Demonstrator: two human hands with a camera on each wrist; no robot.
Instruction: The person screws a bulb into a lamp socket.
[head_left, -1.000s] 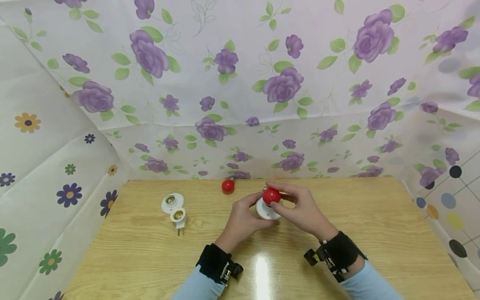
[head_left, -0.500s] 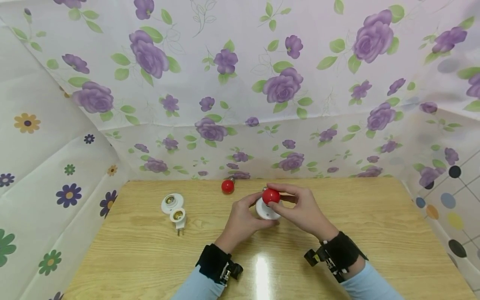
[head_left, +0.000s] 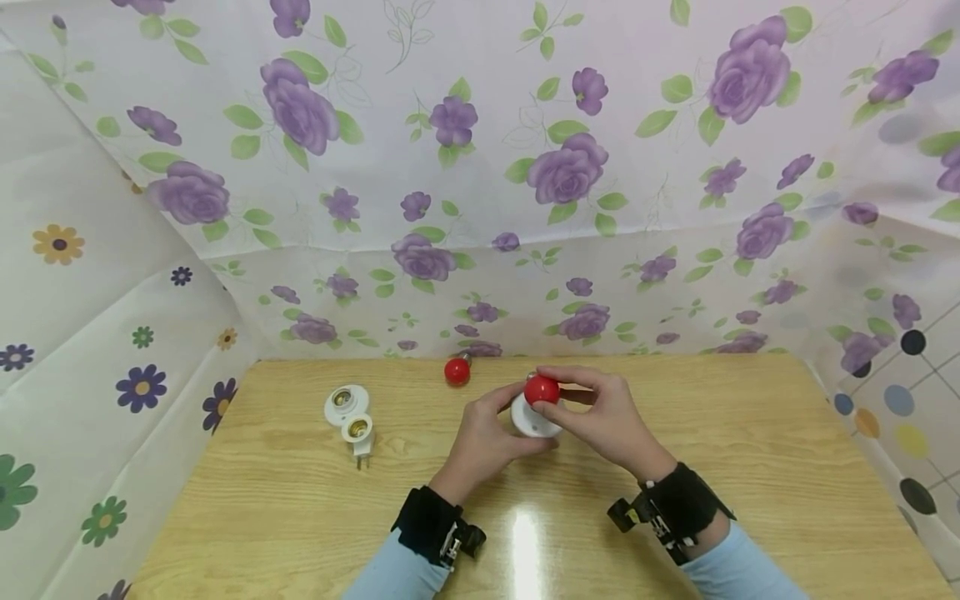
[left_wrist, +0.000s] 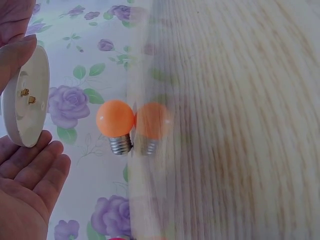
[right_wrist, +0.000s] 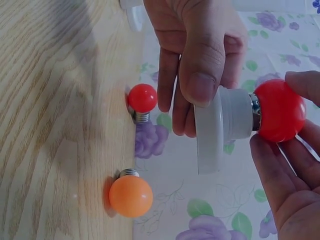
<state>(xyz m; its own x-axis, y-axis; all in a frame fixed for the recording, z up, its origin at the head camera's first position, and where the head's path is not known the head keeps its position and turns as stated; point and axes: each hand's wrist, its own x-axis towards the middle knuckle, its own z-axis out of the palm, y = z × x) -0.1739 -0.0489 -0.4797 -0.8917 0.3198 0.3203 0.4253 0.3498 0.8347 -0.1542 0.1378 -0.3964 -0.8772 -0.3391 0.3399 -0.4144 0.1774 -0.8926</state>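
Note:
My left hand (head_left: 483,433) grips a white round lamp holder (right_wrist: 210,132) by the rim of its base, raised above the table. The base's underside with brass-coloured screws faces the left wrist camera. My right hand (head_left: 611,417) pinches a red light bulb (right_wrist: 281,111) between thumb and fingers. The bulb's metal screw end is partly inside the holder's mouth, with a short stretch of metal showing in the right wrist view. From above, the red globe covers the holder's opening.
Another red bulb (head_left: 457,372) lies near the table's back edge. An orange bulb (right_wrist: 131,196) lies by that edge too, mostly hidden in the head view. At the left are a second white lamp holder (head_left: 333,412) and a plug-in socket (head_left: 362,448). A flowered cloth (head_left: 480,208) rises behind.
Hardly anything differs: my right fingers have shifted very slightly around the red bulb. The left hand and lamp holder stay in place.

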